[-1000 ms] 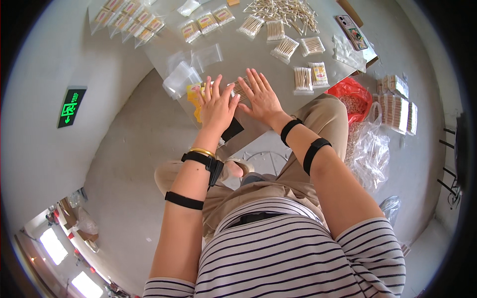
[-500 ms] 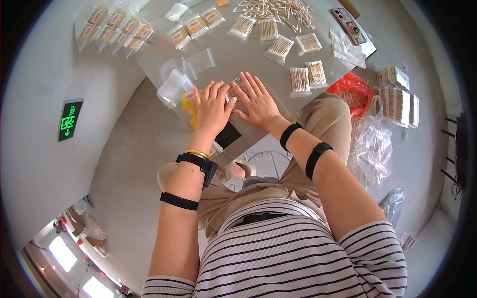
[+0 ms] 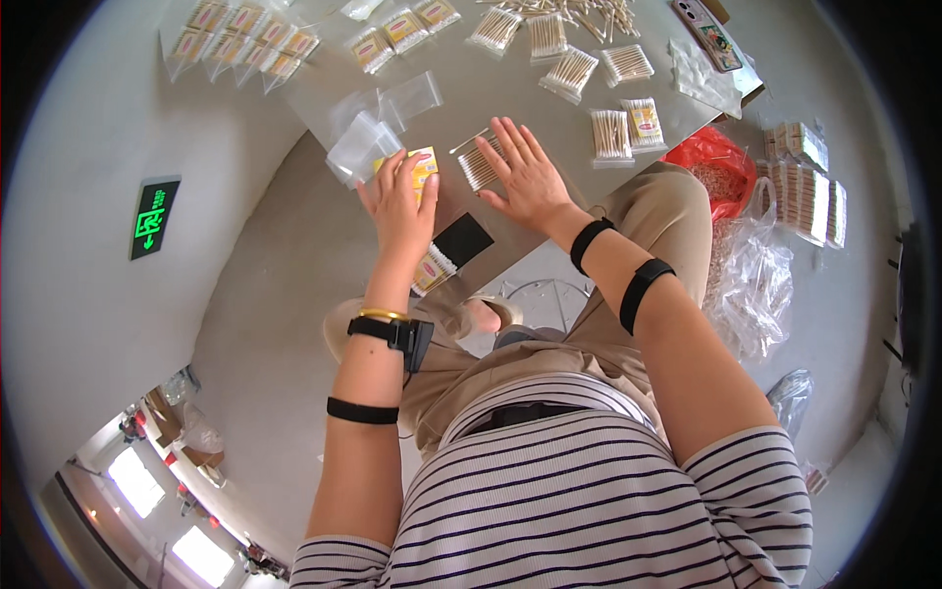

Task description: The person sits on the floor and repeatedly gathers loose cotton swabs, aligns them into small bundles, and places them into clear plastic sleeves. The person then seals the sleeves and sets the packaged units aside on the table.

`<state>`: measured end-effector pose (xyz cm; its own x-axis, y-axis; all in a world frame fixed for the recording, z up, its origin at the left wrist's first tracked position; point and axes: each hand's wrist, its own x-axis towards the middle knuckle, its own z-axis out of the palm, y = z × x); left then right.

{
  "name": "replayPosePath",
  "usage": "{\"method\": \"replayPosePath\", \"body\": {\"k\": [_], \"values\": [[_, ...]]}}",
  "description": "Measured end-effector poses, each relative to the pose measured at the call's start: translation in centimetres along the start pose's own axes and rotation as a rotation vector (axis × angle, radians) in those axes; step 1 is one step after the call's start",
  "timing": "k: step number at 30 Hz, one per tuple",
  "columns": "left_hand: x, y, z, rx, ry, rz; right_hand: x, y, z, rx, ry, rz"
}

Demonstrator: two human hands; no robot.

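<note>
A flat row of cotton swabs lies on the grey table, with one loose swab slanting off its far end. My right hand rests flat along the row's right side, fingers straight and covering part of it. Over a stack of yellow printed cards is my left hand, its fingers apart and touching the cards' left part; nothing is gripped. Clear plastic bags lie just beyond that hand. Nearer me, a black square sits beside a pack of swabs with a yellow card.
Filled swab packs lie at the right and far side, near a loose swab pile. Bagged packs stand far left. A phone is far right. Beside my leg are a red bag and stacked swab bundles.
My left hand has moved left, off the swab row and onto the yellow cards. My right hand stays by the row, more of which now shows. The whole view has shifted slightly.
</note>
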<state>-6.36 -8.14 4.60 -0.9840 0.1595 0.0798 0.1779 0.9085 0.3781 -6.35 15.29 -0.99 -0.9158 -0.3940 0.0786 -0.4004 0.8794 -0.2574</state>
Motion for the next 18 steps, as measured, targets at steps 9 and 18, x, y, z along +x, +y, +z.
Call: {"method": "replayPosePath", "body": {"k": [9, 18], "values": [[-12.9, -4.6, -1.9, -0.081, 0.034, -0.222, 0.1, 0.0, 0.5, -0.068, 0.000, -0.006], [-15.9, -4.9, -0.9, -0.124, 0.054, -0.349, 0.1, 0.1, 0.9, -0.068, 0.028, -0.027]]}}
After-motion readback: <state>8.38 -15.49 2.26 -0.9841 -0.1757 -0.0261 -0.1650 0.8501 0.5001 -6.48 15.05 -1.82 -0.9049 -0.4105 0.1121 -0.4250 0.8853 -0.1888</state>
